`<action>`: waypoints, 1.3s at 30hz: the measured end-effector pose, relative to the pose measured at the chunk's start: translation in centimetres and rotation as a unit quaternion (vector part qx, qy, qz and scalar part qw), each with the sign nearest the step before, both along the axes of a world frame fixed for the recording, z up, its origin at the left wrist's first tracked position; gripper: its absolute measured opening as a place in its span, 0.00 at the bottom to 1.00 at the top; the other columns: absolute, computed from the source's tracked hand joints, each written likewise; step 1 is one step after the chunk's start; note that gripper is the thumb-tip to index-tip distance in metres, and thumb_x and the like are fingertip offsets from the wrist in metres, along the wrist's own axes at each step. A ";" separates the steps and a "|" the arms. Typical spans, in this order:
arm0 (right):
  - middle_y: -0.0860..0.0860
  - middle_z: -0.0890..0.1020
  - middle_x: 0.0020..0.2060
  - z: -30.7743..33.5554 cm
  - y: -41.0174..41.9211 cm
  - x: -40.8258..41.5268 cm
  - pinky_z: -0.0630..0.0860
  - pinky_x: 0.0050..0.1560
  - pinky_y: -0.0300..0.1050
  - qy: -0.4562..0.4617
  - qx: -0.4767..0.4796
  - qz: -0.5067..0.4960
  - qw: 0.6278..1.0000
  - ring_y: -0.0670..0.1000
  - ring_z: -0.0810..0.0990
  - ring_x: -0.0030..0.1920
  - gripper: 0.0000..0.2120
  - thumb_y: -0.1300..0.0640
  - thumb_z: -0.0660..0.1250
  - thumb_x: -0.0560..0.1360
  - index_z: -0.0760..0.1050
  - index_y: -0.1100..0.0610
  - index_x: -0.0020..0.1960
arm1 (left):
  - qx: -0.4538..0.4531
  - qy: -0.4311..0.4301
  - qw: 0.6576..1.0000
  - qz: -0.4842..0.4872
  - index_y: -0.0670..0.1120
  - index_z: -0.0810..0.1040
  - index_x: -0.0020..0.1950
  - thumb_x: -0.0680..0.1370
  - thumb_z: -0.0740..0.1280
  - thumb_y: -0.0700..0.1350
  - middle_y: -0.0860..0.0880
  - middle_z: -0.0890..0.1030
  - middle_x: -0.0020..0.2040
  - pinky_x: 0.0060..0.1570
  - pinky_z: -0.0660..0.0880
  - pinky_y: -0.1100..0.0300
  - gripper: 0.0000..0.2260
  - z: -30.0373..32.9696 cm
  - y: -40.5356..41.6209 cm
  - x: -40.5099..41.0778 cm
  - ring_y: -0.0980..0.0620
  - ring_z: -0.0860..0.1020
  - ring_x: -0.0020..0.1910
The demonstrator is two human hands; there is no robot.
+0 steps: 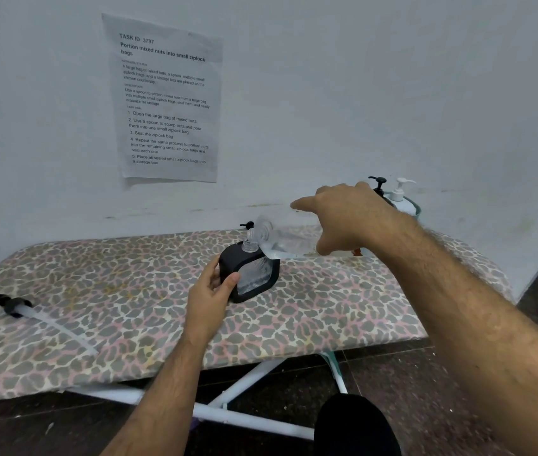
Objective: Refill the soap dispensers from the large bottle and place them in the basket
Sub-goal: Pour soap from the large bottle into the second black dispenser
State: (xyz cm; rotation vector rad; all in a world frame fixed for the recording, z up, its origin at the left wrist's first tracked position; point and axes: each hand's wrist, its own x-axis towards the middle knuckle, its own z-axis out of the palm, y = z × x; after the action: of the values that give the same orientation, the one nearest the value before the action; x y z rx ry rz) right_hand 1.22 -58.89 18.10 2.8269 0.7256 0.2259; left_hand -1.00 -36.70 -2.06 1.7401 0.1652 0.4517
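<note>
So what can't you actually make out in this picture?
- Basket, head view: mostly hidden behind the right hand; only its rim shows.
- Large bottle: its rear end is covered by that hand, so its fill level is unclear.
- Black dispenser: its left side is hidden by the left hand.
- Small black pump behind it: mostly blocked.

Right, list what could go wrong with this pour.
1. The large clear bottle is tipped nearly flat, its mouth at the dispenser's narrow neck; a slight drift would likely spill onto the patterned board cover.
2. The black dispenser is steadied only by the left hand; a nudge might tip it.
3. The loose pump lies near the board's edge and could roll off.
</note>
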 end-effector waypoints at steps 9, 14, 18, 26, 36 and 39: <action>0.48 0.75 0.60 0.2 0.3 -0.2 0.67 0.59 0.53 -0.003 -0.014 -0.006 1.000 0.52 0.76 0.56 0.37 0.52 0.70 0.71 0.60 0.42 0.77 | -0.006 0.001 1.000 -0.001 0.53 0.65 0.76 0.79 0.68 0.49 0.51 0.77 0.62 0.47 0.75 0.68 0.27 0.0 0.0 -0.1 0.54 0.78 0.58; 0.49 0.75 0.60 0.2 0.4 -0.2 0.67 0.60 0.54 -0.008 -0.022 -0.008 1.000 0.52 0.76 0.56 0.37 0.53 0.70 0.72 0.59 0.42 0.77 | -0.011 -0.002 1.000 -0.005 0.53 0.66 0.76 0.79 0.68 0.49 0.52 0.78 0.60 0.46 0.75 0.71 0.26 0.2 -0.1 -0.2 0.58 0.78 0.55; 0.49 0.75 0.61 0.1 0.4 -0.2 0.67 0.60 0.54 -0.011 -0.024 -0.009 1.000 0.53 0.76 0.57 0.37 0.53 0.70 0.72 0.59 0.42 0.77 | -0.014 -0.001 1.000 -0.007 0.54 0.66 0.76 0.78 0.69 0.50 0.52 0.77 0.62 0.48 0.75 0.68 0.27 0.0 0.1 0.0 0.54 0.78 0.59; 0.49 0.75 0.60 0.1 0.6 -0.3 0.67 0.61 0.56 -0.012 -0.031 -0.014 0.999 0.53 0.76 0.56 0.36 0.56 0.68 0.72 0.59 0.42 0.77 | -0.009 -0.005 1.000 -0.007 0.53 0.66 0.76 0.78 0.69 0.50 0.50 0.78 0.64 0.47 0.75 0.71 0.27 -0.1 0.2 0.0 0.54 0.78 0.60; 0.50 0.76 0.53 -0.2 0.6 -0.1 0.68 0.57 0.55 -0.025 -0.035 -0.010 0.999 0.53 0.75 0.51 0.37 0.57 0.68 0.72 0.57 0.46 0.76 | -0.017 -0.010 1.000 -0.009 0.53 0.67 0.75 0.79 0.69 0.47 0.54 0.78 0.57 0.40 0.76 0.75 0.25 0.1 0.0 -0.1 0.62 0.78 0.54; 0.50 0.76 0.55 -0.3 0.6 0.1 0.68 0.59 0.57 -0.031 -0.039 -0.013 0.999 0.54 0.75 0.54 0.31 0.57 0.68 0.72 0.63 0.49 0.73 | -0.015 -0.008 1.000 -0.009 0.53 0.67 0.75 0.79 0.69 0.49 0.53 0.78 0.58 0.43 0.76 0.72 0.26 0.0 0.1 0.0 0.59 0.78 0.55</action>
State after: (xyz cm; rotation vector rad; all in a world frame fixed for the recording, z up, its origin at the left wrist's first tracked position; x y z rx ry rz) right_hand 1.36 -58.30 17.77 2.7401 0.6681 0.2742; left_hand -1.02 -36.60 -2.08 1.7074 0.1450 0.4484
